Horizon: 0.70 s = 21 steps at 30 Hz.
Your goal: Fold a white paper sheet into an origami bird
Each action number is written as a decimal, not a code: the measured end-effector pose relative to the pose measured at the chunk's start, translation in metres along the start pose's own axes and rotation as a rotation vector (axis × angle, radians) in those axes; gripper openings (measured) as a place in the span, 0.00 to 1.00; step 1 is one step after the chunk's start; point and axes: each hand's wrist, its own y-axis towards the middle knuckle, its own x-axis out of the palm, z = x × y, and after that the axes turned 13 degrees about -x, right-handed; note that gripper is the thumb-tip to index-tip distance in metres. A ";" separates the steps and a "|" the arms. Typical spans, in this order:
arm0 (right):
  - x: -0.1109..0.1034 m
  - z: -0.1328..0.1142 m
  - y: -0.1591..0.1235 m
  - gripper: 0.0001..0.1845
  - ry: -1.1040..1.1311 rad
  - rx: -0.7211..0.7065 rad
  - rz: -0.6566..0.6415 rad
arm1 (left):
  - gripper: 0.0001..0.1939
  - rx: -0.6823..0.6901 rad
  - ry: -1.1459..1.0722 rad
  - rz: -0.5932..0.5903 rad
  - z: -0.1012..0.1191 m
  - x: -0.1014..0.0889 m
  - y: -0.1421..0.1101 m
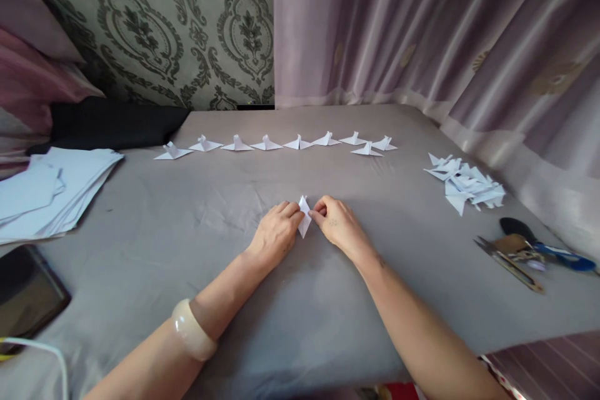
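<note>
A small piece of folded white paper (304,225), pointed at its lower end, is held between my hands over the middle of the grey-covered table. My left hand (277,229) grips its left side, fingers closed and curled. On the other side, my right hand (338,220) pinches the paper's right edge between thumb and forefinger. Farther back, several finished-looking folded paper birds (266,143) stand in a row with their wings spread. Part of the held paper is hidden behind my fingers.
White paper sheets (70,194) are stacked at the left, above a dark tablet-like device (28,290). A heap of folded paper pieces (469,184) lies at the right. Nearer on that side are blue-handled scissors (567,257) and a slim pointed tool (510,265). Curtains (422,31) hang behind.
</note>
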 end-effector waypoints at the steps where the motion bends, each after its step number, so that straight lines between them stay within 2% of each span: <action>1: 0.000 0.002 0.001 0.04 0.028 0.005 -0.003 | 0.13 -0.014 0.011 0.007 0.002 -0.001 -0.001; 4: -0.003 0.008 0.002 0.03 0.088 0.026 -0.005 | 0.09 -0.098 0.025 0.045 0.008 -0.003 -0.004; 7: -0.006 0.010 0.001 0.03 0.125 0.028 -0.007 | 0.11 -0.168 0.030 0.055 0.012 -0.003 -0.004; 15: -0.011 0.000 -0.011 0.10 0.107 -0.065 -0.008 | 0.09 -0.219 0.128 0.117 0.020 0.002 -0.002; 18: -0.010 -0.003 -0.012 0.10 0.152 -0.043 0.023 | 0.09 -0.296 -0.032 0.150 0.018 0.000 -0.001; 21: -0.006 -0.007 -0.013 0.11 0.355 -0.029 0.033 | 0.11 -0.404 -0.281 0.110 0.012 -0.006 0.000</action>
